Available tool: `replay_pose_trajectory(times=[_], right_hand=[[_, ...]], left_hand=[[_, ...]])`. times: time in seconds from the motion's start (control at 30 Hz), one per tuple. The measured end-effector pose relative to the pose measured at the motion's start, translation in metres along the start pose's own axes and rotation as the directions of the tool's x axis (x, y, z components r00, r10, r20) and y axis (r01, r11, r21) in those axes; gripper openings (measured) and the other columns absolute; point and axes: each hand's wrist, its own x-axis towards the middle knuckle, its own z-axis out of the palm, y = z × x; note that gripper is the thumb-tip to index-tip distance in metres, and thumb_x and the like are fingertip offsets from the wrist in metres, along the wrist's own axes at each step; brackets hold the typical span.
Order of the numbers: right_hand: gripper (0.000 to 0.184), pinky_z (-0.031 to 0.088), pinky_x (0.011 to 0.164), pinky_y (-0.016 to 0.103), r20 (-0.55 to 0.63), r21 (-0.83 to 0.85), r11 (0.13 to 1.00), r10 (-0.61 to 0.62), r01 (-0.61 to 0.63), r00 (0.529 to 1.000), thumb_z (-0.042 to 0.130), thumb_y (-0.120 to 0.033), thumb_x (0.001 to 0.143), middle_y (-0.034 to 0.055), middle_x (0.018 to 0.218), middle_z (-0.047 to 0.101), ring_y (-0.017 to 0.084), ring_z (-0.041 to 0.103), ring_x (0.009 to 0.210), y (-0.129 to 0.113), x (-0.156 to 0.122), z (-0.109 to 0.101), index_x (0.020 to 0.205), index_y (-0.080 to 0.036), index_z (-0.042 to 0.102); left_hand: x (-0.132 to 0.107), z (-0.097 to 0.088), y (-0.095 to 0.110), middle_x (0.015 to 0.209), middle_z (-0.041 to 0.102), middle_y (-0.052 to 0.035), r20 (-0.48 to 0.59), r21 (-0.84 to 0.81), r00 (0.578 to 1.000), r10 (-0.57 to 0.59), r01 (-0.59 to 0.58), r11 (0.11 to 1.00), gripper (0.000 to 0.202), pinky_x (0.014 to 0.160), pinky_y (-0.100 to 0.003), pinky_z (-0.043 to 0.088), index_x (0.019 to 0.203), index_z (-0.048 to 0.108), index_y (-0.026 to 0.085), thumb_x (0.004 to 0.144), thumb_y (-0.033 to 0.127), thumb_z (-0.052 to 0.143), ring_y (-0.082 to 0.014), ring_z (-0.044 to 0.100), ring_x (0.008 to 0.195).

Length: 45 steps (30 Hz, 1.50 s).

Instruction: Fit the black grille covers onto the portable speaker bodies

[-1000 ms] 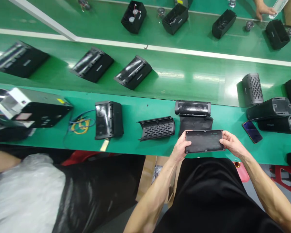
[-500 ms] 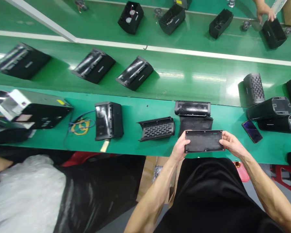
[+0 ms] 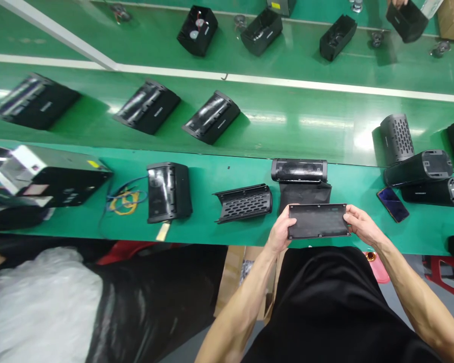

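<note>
A shallow black rectangular plastic panel (image 3: pixel 319 222) is held level over the bench's near edge, its rimmed inner side up. My left hand (image 3: pixel 281 230) grips its left end, thumb on top. The right end is pinched by my right hand (image 3: pixel 363 225). Just beyond the panel lies a flat black sheet (image 3: pixel 304 193), partly hidden by it. Behind that sheet, a black speaker housing with a mesh front (image 3: pixel 299 170) rests on the bench. To the left of my hands sits a curved black slotted grille (image 3: pixel 245 203).
A phone (image 3: pixel 392 204) and several black speakers (image 3: pixel 418 169) are on the right. Leftward stand another speaker housing (image 3: pixel 169 191), coiled cables (image 3: pixel 124 201) and a metal box (image 3: pixel 68 176). Speaker bodies (image 3: pixel 214 118) rest on the green line beyond. A co-worker's hand (image 3: pixel 399 3) shows at the top right.
My hands and the panel stay almost still. Across the line, the co-worker's hand has lifted a black housing up and to the left. The view has shifted slightly.
</note>
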Motion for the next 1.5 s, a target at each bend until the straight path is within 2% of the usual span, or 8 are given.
replay_pose_trajectory(times=[0.73,0.87,1.03,1.2,1.27,1.37,1.4,1.5], right_hand=[[0.048,0.047,0.055,0.021,0.014,0.043,0.997,-0.065,0.065,0.998,0.093,-0.056,0.079,-0.0027,0.081,0.065,0.011,0.055,0.062,0.007,0.001,-0.004,0.1,-0.023,0.065],[0.052,0.045,0.052,0.02,0.065,0.091,0.993,-0.08,0.074,0.995,0.096,-0.056,0.074,-0.0056,0.076,0.063,0.009,0.052,0.056,-0.004,0.003,-0.007,0.098,-0.024,0.063],[0.056,0.042,0.051,0.019,0.186,0.013,0.999,-0.049,0.047,0.981,0.097,-0.06,0.071,-0.0074,0.072,0.059,0.007,0.049,0.054,-0.026,0.006,-0.006,0.095,-0.022,0.063],[0.044,0.055,0.067,0.03,0.083,-0.357,0.91,-0.196,0.212,0.977,0.083,-0.06,0.086,0.0006,0.088,0.068,0.016,0.062,0.072,-0.051,-0.012,-0.016,0.107,-0.023,0.072],[0.042,0.059,0.085,0.039,-0.147,-0.615,0.718,-0.509,0.325,0.848,0.078,-0.057,0.091,0.007,0.109,0.072,0.023,0.069,0.094,-0.075,-0.026,-0.037,0.119,-0.026,0.073],[0.06,0.05,0.114,0.054,-0.344,-0.899,0.428,-0.82,0.092,0.458,0.076,-0.059,0.09,0.0164,0.144,0.062,0.037,0.058,0.137,-0.124,-0.036,-0.085,0.14,-0.026,0.066],[0.073,0.045,0.118,0.059,-0.361,-0.924,0.38,-0.825,-0.046,0.434,0.08,-0.059,0.085,0.0199,0.153,0.056,0.042,0.05,0.146,-0.139,-0.034,-0.1,0.147,-0.024,0.062],[0.093,0.044,0.116,0.064,-0.421,-0.904,0.283,-0.724,-0.322,0.546,0.087,-0.05,0.078,0.0261,0.159,0.048,0.049,0.05,0.146,-0.164,-0.016,-0.129,0.159,-0.021,0.052]], left_hand=[[0.001,0.002,0.012,0.092,0.078,-0.0035,0.041,0.015,0.999,-0.012,0.012,1.0,0.054,0.069,-0.029,0.053,0.113,0.069,0.018,0.061,0.025,0.079,-0.0229,0.07,0.078],[0.005,-0.004,0.02,0.101,0.082,-0.0087,0.172,-0.158,0.981,-0.088,0.116,0.981,0.05,0.081,-0.038,0.059,0.115,0.073,0.017,0.078,0.05,0.083,-0.0298,0.075,0.089],[0.037,0.012,0.03,0.111,0.083,-0.0162,0.532,-0.067,0.712,-0.458,0.575,0.815,0.055,0.093,-0.043,0.061,0.123,0.074,0.012,0.098,0.061,0.065,-0.0329,0.08,0.099],[0.041,0.038,0.032,0.086,0.083,-0.0149,0.551,0.177,0.509,-0.661,0.702,0.69,0.053,0.072,-0.045,0.063,0.13,0.074,0.01,0.097,0.052,0.066,-0.037,0.081,0.073],[0.039,0.034,0.031,0.08,0.082,-0.0166,0.532,0.172,0.513,-0.674,0.714,0.679,0.054,0.068,-0.043,0.063,0.12,0.077,0.007,0.097,0.055,0.064,-0.0373,0.08,0.071],[0.039,0.02,0.029,0.083,0.081,-0.0234,0.534,0.141,0.521,-0.666,0.722,0.678,0.067,0.061,-0.04,0.061,0.102,0.08,0.001,0.098,0.063,0.056,-0.034,0.077,0.066],[0.04,0.016,0.028,0.085,0.081,-0.0252,0.554,0.125,0.526,-0.645,0.713,0.69,0.072,0.059,-0.039,0.061,0.1,0.081,0.0,0.099,0.066,0.053,-0.0328,0.076,0.064],[0.038,0.009,0.026,0.091,0.081,-0.0266,0.653,0.035,0.54,-0.532,0.679,0.733,0.078,0.06,-0.038,0.061,0.11,0.08,-0.003,0.099,0.067,0.05,-0.0309,0.077,0.066]])
